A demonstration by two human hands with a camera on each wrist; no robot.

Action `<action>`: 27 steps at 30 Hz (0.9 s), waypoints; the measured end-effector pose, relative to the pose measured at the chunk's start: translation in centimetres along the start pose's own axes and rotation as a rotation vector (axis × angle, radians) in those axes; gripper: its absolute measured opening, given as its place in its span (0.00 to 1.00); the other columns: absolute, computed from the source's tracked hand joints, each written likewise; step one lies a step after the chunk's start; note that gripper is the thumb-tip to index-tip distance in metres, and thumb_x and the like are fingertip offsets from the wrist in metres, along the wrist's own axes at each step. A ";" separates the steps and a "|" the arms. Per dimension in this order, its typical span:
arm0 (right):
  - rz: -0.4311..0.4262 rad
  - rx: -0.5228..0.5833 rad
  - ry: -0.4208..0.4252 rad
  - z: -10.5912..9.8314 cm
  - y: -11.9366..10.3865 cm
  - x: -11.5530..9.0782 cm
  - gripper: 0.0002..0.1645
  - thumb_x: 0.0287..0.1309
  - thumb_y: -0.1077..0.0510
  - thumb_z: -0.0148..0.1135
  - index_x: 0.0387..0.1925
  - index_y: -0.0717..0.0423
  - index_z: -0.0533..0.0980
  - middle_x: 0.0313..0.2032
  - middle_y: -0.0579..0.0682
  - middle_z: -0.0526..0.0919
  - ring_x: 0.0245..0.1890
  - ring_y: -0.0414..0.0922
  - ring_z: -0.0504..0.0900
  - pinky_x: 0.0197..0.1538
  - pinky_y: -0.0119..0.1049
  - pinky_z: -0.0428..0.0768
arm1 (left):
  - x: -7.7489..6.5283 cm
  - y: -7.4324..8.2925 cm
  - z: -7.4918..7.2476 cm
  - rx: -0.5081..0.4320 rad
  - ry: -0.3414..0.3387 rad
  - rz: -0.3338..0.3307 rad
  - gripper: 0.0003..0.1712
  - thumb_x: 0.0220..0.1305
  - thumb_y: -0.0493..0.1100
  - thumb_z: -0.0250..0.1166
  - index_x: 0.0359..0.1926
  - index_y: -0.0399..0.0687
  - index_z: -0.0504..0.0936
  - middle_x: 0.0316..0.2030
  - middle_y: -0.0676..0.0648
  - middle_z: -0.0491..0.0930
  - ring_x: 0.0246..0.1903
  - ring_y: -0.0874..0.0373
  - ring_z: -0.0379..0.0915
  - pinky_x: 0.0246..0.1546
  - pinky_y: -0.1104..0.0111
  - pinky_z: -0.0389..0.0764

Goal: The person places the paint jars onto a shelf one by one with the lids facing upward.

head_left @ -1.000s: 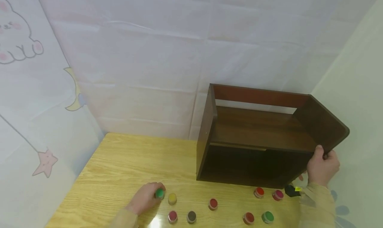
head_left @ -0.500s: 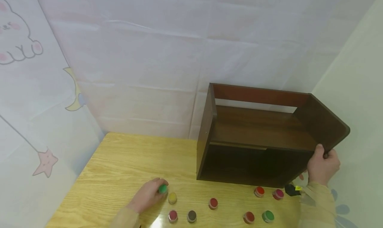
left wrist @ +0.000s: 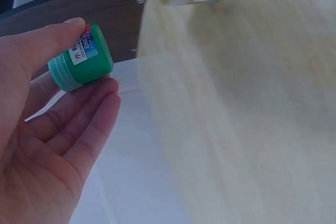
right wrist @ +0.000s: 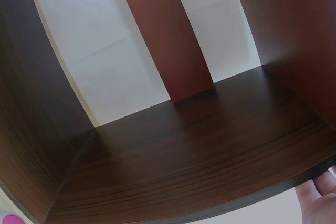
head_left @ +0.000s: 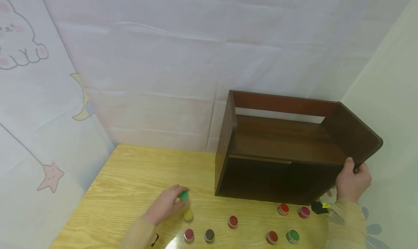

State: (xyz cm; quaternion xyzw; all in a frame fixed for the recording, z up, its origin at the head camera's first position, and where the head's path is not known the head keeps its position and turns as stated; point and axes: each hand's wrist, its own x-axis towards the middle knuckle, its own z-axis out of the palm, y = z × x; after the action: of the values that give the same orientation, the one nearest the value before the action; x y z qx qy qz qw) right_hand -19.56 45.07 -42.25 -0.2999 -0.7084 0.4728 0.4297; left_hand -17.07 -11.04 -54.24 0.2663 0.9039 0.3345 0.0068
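My left hand [head_left: 167, 204] pinches a small green paint jar [head_left: 184, 195] between thumb and fingers. In the left wrist view the jar [left wrist: 86, 59] is tilted, with a printed label by my thumb. Just below it in the head view is a yellow paint jar [head_left: 188, 215]. At the right, my right hand [head_left: 353, 182] grips the front edge of the right side panel of a dark brown wooden shelf [head_left: 281, 138], thumb on the inner side. Part of that hand [right wrist: 319, 199] shows at the shelf's edge in the right wrist view.
On the light wood table [head_left: 140, 169] stand several more jars, among them a dark one [head_left: 209, 236], a red one [head_left: 233, 221] and a second green one [head_left: 292, 236]. A black object with a yellow mark [head_left: 319, 207] lies by my right sleeve. Cloth-like walls enclose the table.
My left hand has moved forward and to the right with the green paint jar, from left of the yellow jar to beyond it. The right hand has kept its hold on the shelf.
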 end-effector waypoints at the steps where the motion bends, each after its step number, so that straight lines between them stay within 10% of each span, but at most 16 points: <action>1: -0.003 -0.002 -0.001 0.0 -0.1 -0.1 0.19 0.69 0.48 0.57 0.20 0.44 0.69 0.14 0.29 0.65 0.20 0.32 0.64 0.26 0.25 0.60 | 0.2 0.2 -0.2 0.009 0.006 0.007 0.22 0.64 0.39 0.69 0.58 0.36 0.82 0.43 0.47 0.85 0.43 0.54 0.83 0.44 0.62 0.87; 13: -0.008 0.019 0.005 0.0 -0.2 -0.1 0.22 0.68 0.49 0.57 0.18 0.49 0.68 0.13 0.31 0.63 0.18 0.32 0.62 0.25 0.26 0.58 | 2.2 3.0 -1.8 0.078 0.055 0.066 0.23 0.64 0.45 0.70 0.59 0.43 0.84 0.43 0.52 0.85 0.44 0.60 0.81 0.46 0.64 0.86; 27: 0.001 0.001 0.008 0.1 0.0 0.1 0.21 0.68 0.48 0.57 0.19 0.46 0.68 0.14 0.31 0.64 0.21 0.33 0.63 0.29 0.26 0.60 | 5.5 7.0 -7.1 0.166 0.163 0.234 0.23 0.63 0.44 0.71 0.58 0.42 0.85 0.42 0.50 0.86 0.43 0.57 0.82 0.45 0.63 0.85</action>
State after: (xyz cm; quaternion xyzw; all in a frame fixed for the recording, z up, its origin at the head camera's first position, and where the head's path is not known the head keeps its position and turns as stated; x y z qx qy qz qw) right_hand -19.66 45.17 -42.23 -0.3019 -0.7064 0.4720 0.4324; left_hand -19.83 -8.17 -43.55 0.3413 0.8889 0.2777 -0.1276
